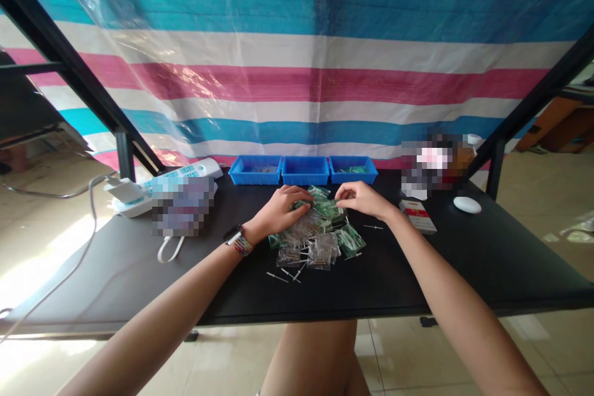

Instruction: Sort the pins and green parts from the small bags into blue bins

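Note:
A pile of small packets lies in the middle of the black table: clear plastic bags with brownish pieces inside and green bags. My left hand reaches over the pile's left side, thumb and fingers closed around a green packet. At the pile's upper right, the fingertips of my right hand are pinched together by a green bag; what is between them is too small to make out. Loose silver blind rivets lie in front of the pile, and another rivet is off to its right.
Behind the pile stand three blue bins: the left bin holds clear packets, the middle bin shows none, the right bin holds green ones. A power strip is left. A small box and white mouse are right.

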Tool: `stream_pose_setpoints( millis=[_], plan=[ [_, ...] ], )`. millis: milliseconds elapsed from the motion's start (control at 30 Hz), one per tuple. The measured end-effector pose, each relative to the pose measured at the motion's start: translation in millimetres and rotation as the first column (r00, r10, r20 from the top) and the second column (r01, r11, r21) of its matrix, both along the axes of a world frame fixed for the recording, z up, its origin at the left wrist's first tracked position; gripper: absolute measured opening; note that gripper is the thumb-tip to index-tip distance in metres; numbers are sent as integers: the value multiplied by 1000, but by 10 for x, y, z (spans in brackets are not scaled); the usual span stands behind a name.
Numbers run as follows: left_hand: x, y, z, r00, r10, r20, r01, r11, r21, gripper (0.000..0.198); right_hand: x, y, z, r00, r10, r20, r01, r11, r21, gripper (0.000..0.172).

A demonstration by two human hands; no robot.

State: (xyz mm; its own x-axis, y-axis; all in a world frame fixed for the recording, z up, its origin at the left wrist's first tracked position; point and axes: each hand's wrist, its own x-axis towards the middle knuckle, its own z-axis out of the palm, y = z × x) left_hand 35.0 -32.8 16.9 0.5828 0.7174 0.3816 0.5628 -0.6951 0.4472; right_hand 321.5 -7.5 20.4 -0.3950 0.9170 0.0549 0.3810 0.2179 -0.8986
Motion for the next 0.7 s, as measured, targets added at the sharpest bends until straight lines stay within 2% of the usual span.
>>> stream_pose_setpoints(
  millis=[167, 367, 467, 567, 700],
  plan=[
    [-6, 19, -17, 1000, -4, -6, 4, 1000, 12, 31, 56, -7, 159, 964, -99, -248, 72, 991, -115, 19],
    [49, -64, 120, 997, 25, 78, -24, 1000, -13, 36, -83, -77, 161, 828, -177, -531, 103, 981, -166, 34],
    [100, -126, 181, 982, 31, 186, -14, 996, -90, 38, -264, -147, 95, 801, -181, -571, 114, 982, -150, 37],
    [138, -156, 181, 949, 95, 302, -40, 982, -182, 38, -428, -233, 46, 790, -160, -592, 100, 986, -133, 38],
    [143, -132, 145, 892, 160, 422, -36, 957, -288, 39, -535, -318, 33, 803, -70, -592, -10, 991, -131, 45]
  ],
)
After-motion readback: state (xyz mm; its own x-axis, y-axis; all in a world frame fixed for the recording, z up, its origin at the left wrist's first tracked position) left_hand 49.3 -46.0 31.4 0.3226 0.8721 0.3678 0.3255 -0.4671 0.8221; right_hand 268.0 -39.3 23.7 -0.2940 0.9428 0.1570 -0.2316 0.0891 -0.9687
